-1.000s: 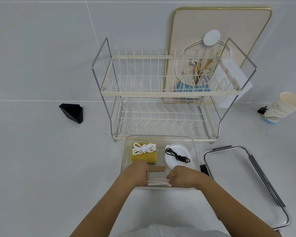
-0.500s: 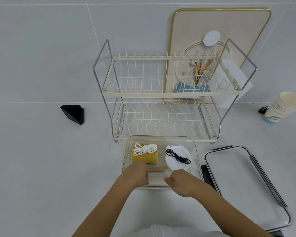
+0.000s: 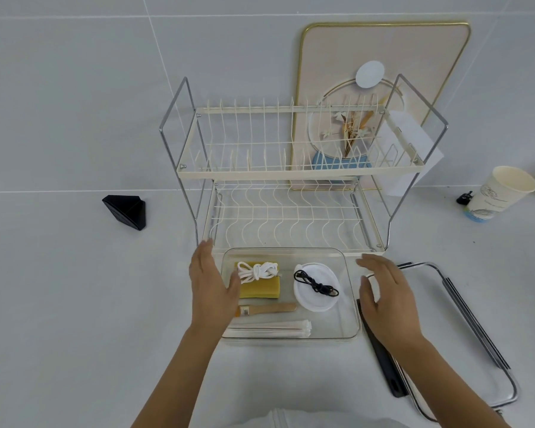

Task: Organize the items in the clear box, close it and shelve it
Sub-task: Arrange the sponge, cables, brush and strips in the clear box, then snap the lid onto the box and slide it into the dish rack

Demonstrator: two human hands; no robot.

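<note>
**A:** Where is the clear box (image 3: 351, 307), and what has just changed?

**B:** It sits low in the centre of the view, on the white counter (image 3: 59, 304), just in front of the two-tier dish rack (image 3: 291, 168). A second ago both hands were pinched over the white bundle of wrapped sticks (image 3: 271, 329) at the box's 6 o'clock edge. Now they have let go and spread apart. The left hand (image 3: 212, 291) flanks the box at 9 o'clock, the right hand (image 3: 383, 299) at 3 o'clock. Both are flat, fingers extended, holding nothing.

**A:** So the sorting is done?

**B:** Likely. A white cord (image 3: 257, 271) lies on a yellow sponge (image 3: 260, 288) at 10 o'clock; a black cable (image 3: 315, 284) rests on white round pads (image 3: 317, 299) at 2 o'clock; a wooden-handled brush (image 3: 269, 309) lies above the bundle. Closing appears to be next.

**A:** What else is around?

**B:** The lid (image 3: 464, 332) lies at 3 o'clock, partly under the right forearm. A paper cup (image 3: 501, 193) stands at far 2 o'clock, a black wedge (image 3: 125, 211) at 10 o'clock. Both rack tiers look empty; nothing blocks them.
</note>
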